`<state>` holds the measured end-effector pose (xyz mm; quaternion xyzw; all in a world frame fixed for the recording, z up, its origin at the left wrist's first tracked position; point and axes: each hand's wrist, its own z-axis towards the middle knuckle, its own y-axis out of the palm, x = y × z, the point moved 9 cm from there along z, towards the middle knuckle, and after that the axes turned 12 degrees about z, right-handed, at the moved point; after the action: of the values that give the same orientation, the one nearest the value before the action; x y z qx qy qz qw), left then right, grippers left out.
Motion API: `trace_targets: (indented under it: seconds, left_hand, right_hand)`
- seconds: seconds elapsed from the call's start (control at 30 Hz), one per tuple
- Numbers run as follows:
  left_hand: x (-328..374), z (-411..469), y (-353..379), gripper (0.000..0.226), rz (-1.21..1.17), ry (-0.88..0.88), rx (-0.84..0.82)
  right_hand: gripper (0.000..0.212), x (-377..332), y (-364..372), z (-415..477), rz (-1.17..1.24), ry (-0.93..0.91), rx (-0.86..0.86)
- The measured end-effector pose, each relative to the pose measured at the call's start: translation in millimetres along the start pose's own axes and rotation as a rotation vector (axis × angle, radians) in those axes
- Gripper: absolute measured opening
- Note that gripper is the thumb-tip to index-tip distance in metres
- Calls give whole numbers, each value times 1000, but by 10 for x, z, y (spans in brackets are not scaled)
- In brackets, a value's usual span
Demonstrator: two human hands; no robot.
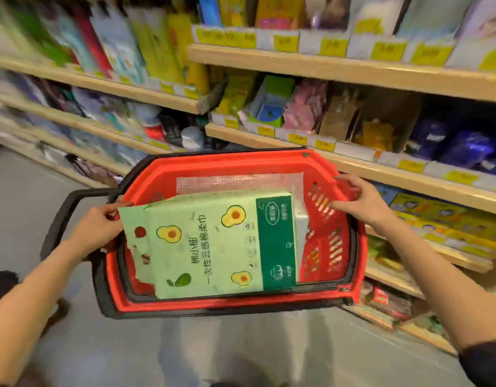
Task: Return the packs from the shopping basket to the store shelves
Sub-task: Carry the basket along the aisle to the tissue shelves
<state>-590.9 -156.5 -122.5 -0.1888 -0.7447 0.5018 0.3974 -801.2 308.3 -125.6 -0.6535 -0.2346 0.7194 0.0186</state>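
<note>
Head view, basket: the red shopping basket [241, 166] fills the middle of the frame, with its black handle [59, 219] swung out to the left.
Task's thing: the green pack [213, 241] lies flat on top inside the basket, and its header flap hangs over the left rim.
Left hand: my left hand [98, 227], centre left, pinches that flap.
Right hand: my right hand [361, 202], centre right, is loose, its fingertips at the basket's right wall, holding nothing.
Shelves: the stocked shelves [325, 65] run across the top and right, badly blurred.
Risk: the flap looks ragged, so lifting by it alone could tear it and drop the pack. The blur could also send me to the wrong slot.
Count: one basket and two hands. I can tell two packs apart, the green one and a pale dotted pack [235, 181] under it at the far side. More may be hidden.
</note>
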Motion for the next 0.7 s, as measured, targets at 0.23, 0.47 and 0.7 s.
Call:
trace_targets:
  seconds: [0.23,0.47,0.7]
  left_hand:
    - [-852,-132,-837,28,-27,-81,133]
    - [-1800,-178,-1450,38,-40,-193,190]
    - [-2484,-25,-1896,39,-51,-340,237]
  right_hand:
    - [56,-817,848,259,146,-5,-133]
    - [54,-1436,1923,441,206,20,-237]
    - [51,-1885,2927,911,243,29,-313]
